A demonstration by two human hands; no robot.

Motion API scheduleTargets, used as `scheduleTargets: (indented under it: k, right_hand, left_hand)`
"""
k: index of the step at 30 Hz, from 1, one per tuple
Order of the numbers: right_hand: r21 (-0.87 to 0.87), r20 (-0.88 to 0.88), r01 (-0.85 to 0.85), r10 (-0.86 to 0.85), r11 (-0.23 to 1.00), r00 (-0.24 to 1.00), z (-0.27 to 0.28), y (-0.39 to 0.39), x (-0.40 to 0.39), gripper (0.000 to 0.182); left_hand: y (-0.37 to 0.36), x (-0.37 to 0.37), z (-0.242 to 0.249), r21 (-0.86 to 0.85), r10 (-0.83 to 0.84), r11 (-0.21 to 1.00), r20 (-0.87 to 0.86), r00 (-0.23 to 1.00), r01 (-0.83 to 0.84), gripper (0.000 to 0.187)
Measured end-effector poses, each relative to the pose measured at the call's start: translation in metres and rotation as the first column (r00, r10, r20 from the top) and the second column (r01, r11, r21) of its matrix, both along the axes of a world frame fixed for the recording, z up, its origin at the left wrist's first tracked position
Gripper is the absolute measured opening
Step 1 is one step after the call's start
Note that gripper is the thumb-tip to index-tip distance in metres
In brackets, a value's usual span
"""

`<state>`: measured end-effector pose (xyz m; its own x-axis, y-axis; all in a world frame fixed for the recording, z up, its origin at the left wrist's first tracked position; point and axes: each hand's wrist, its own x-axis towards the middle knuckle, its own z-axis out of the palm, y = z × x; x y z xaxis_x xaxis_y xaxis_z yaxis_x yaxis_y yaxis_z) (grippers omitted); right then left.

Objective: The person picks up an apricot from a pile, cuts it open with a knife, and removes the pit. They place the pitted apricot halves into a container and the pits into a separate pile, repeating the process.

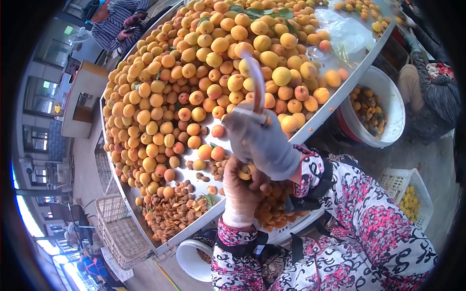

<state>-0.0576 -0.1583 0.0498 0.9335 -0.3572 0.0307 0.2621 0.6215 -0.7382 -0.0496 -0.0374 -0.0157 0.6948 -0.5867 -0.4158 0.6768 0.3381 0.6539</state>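
Gripped in my grey-gloved right hand (267, 145) is a thin curved tool (260, 85), blurred at its upper end and pointing over the apricots. My left hand (239, 196), in a pale glove, is just below it with its fingers curled around an apricot (246, 171), partly covered by the fingers. Beneath both hands, split apricots (273, 211) fill a white basket (294, 234). A large heap of whole apricots (194, 72) covers the metal table in front of me. Brown pits and scraps (170, 213) lie in its near left corner.
The table's raised metal rim (335, 99) runs along my side. A white bucket (398, 114) with fruit stands at right, another white bucket (186, 259) below the table. Crates (119, 233) stand at left. A clear plastic bag (344, 34) lies on the table; other people are nearby.
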Motion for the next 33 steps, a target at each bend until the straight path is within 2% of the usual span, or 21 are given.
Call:
scheduleTargets:
  k: [1,3,6,7,8,9,10,11,12,13,15,16,20,22,23,24,25,26,29,30,33]
  right_hand:
    - [0.106,-0.055,-0.053,0.059,0.993,0.997,-0.007,-0.005,0.003,0.021]
    - [0.293,0.194,-0.317,0.268,0.902,0.944,-0.028,-0.016,0.015,0.025]
    - [0.248,0.101,-0.241,0.223,0.938,0.97,-0.028,-0.017,0.017,0.028]
    - [0.248,0.1,-0.245,0.227,0.937,0.969,-0.029,-0.005,0.02,0.028]
    - [-0.234,0.201,0.105,-0.058,0.967,0.978,-0.031,0.014,0.022,0.029]
    - [-0.591,0.416,0.465,-0.246,0.659,0.876,-0.032,0.026,0.023,0.031]
    - [-0.761,0.405,0.321,0.028,0.564,0.914,-0.025,0.021,0.017,0.027]
    - [-0.893,0.328,0.195,0.29,0.407,0.899,-0.019,0.016,0.011,0.023]
    - [-0.891,0.335,0.212,0.266,0.401,0.904,-0.022,0.019,0.013,0.021]
    - [-0.89,0.339,0.215,0.267,0.403,0.902,-0.025,0.021,0.015,0.021]
    - [-0.565,0.217,0.201,-0.092,0.8,0.972,-0.027,0.025,0.019,0.031]
    - [-0.335,0.108,0.117,-0.086,0.935,0.99,-0.01,0.021,0.017,0.03]
    - [-0.465,-0.045,-0.027,0.006,0.885,0.999,-0.038,0.003,0.031,0.029]
    - [-0.801,-0.216,-0.161,-0.028,0.577,0.976,-0.042,0.002,0.029,0.032]
    - [-0.802,-0.213,-0.164,-0.02,0.574,0.977,-0.046,0.002,0.03,0.032]
    - [-0.76,-0.196,-0.114,-0.058,0.639,0.979,-0.05,0.003,0.03,0.033]
    - [-0.713,-0.181,-0.063,-0.096,0.699,0.979,-0.048,0.004,0.031,0.035]
    - [-0.746,-0.289,-0.142,-0.125,0.651,0.949,-0.043,-0.003,0.029,0.035]
    - [-0.511,-0.237,-0.1,-0.028,0.854,0.971,-0.038,-0.006,0.026,0.031]
    - [-0.511,-0.237,-0.1,-0.028,0.854,0.971,-0.037,-0.007,0.024,0.031]
    - [-0.55,-0.22,-0.116,-0.009,0.827,0.975,-0.035,-0.009,0.02,0.028]
  left_hand:
    - [0.0,0.002,0.011,-0.312,-0.148,0.948,-0.283,0.948,0.055,0.037]
    - [-0.003,0.006,0.013,-0.321,-0.161,0.946,-0.316,0.935,0.054,0.039]
    - [-0.004,0.009,0.012,-0.429,-0.257,0.9,-0.375,0.891,0.079,0.04]
    - [-0.006,0.007,0.011,-0.23,-0.081,0.973,-0.281,0.956,0.015,0.04]
    - [-0.01,0.005,0.011,-0.034,0.077,0.996,-0.147,0.986,-0.082,0.041]
    - [-0.012,0.004,0.011,0.148,0.206,0.967,0.017,0.978,-0.206,0.042]
    - [0.009,0.013,-0.054,0.096,0.119,0.974,0.552,0.825,-0.205,0.038]
    - [0.018,0.014,-0.072,0.097,0.119,0.974,0.554,0.824,-0.206,0.038]
    - [0.019,0.015,-0.071,-0.07,0.271,0.962,0.358,0.893,-0.264,0.039]
    - [0.019,0.017,-0.069,-0.221,0.382,0.911,0.128,0.915,-0.349,0.044]
    - [0.007,0.028,-0.033,-0.118,0.307,0.948,0.084,0.948,-0.297,0.036]
    - [-0.002,0.035,-0.006,-0.018,0.232,0.973,0.027,0.972,-0.232,0.031]
    - [0.018,0.052,-0.012,-0.046,0.215,0.975,-0.065,0.975,-0.218,0.026]
    - [0.021,0.048,-0.002,-0.023,0.243,0.969,-0.079,0.967,-0.245,0.024]
    - [0.023,0.045,0.001,-0.025,0.251,0.967,-0.077,0.965,-0.253,0.024]
    - [0.025,0.04,0.003,0.18,0.09,0.972,0.305,0.948,-0.151,0.02]
    - [0.022,0.036,0.014,0.404,-0.154,0.906,0.597,0.788,-0.129,0.017]
    - [0.021,0.028,0.03,0.501,-0.334,0.861,0.688,0.644,-0.089,0.019]
    - [0.022,0.01,0.033,0.595,-0.46,0.792,0.433,0.775,0.138,0.023]
    - [0.025,0.013,0.039,0.623,-0.624,0.731,0.444,0.643,0.28,0.033]
    - [0.038,0.018,0.046,0.505,-0.578,0.808,0.575,0.579,0.305,0.035]
